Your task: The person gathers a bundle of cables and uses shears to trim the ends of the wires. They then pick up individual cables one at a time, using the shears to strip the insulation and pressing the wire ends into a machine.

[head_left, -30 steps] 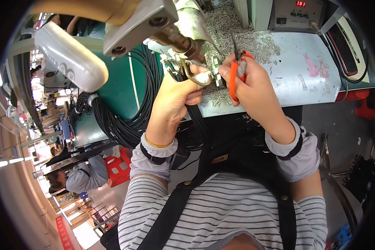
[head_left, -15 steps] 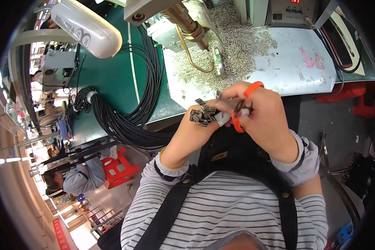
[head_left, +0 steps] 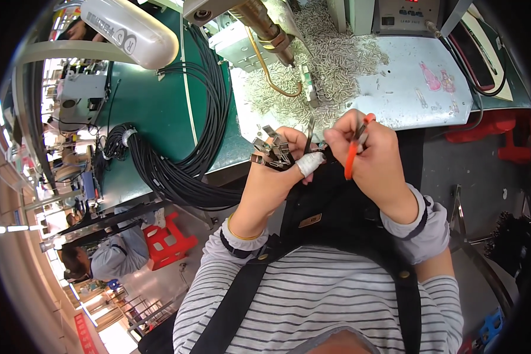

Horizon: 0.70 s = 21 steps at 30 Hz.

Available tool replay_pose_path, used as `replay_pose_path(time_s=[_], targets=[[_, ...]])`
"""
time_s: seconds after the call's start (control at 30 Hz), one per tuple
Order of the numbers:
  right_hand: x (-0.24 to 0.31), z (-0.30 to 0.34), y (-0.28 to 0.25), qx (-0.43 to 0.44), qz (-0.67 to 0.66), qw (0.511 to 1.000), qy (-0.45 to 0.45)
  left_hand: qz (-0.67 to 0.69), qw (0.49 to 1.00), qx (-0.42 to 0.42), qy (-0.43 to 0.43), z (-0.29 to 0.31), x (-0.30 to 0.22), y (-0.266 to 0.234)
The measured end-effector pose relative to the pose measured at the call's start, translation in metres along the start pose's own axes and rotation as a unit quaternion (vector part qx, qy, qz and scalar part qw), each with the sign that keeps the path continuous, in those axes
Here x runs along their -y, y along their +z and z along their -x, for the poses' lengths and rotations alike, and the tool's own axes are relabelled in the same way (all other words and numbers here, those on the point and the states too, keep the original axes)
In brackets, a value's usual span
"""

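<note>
Metal connectors (head_left: 271, 148) stand in a cluster at the centre of the frame, just above the back of the person's left hand (head_left: 286, 162). The left fingers are curled closed around the bunch, and the thumb, wrapped in white tape (head_left: 310, 163), points to the right. A dark narrow strip (head_left: 309, 137) rises between the thumb and the fingers.

The right hand (head_left: 371, 154), just right of centre, is closed around an orange-handled tool (head_left: 350, 160), its handles lying across the palm. The right thumb and forefinger come near the taped thumb; whether they pinch anything between them cannot be told.

Above the hands, a pale plate (head_left: 422, 109) carries a heap of small metal pieces (head_left: 336, 65), and a machine's metal nozzle (head_left: 275, 40) hangs over it at upper centre. On the green table (head_left: 153, 112) at upper left, a coil of black cable (head_left: 209, 124) curves down toward the left forearm. A red stool (head_left: 170, 242) stands at lower left, beside a seated co-worker (head_left: 113, 259).
</note>
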State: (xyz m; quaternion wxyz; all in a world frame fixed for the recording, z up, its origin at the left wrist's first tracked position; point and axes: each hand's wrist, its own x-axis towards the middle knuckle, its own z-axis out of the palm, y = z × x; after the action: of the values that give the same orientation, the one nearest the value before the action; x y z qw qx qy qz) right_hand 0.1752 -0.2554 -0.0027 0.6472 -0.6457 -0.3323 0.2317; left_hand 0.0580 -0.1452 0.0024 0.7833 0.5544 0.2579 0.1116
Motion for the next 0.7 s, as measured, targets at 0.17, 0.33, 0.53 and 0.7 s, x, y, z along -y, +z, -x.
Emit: replay_pose_path(time_s=[0.17, 0.33, 0.53, 0.7], targets=[[0.009, 0.0, -0.003, 0.078, -0.172, 0.946, 0.263, -0.014, 0.994, -0.081, 0.069, 0.002, 0.006, 0.009], [0.005, -0.007, -0.005, 0.205, -0.321, 0.851, 0.362, -0.013, 0.994, -0.075, 0.082, 0.006, 0.006, 0.007], [-0.019, 0.003, 0.008, 0.051, 0.094, 0.973, -0.204, 0.253, 0.96, 0.03, -0.114, 0.007, -0.008, -0.003], [0.003, -0.001, -0.017, 0.088, 0.374, 0.859, -0.339, 0.123, 0.987, -0.022, -0.101, 0.011, -0.016, 0.0]])
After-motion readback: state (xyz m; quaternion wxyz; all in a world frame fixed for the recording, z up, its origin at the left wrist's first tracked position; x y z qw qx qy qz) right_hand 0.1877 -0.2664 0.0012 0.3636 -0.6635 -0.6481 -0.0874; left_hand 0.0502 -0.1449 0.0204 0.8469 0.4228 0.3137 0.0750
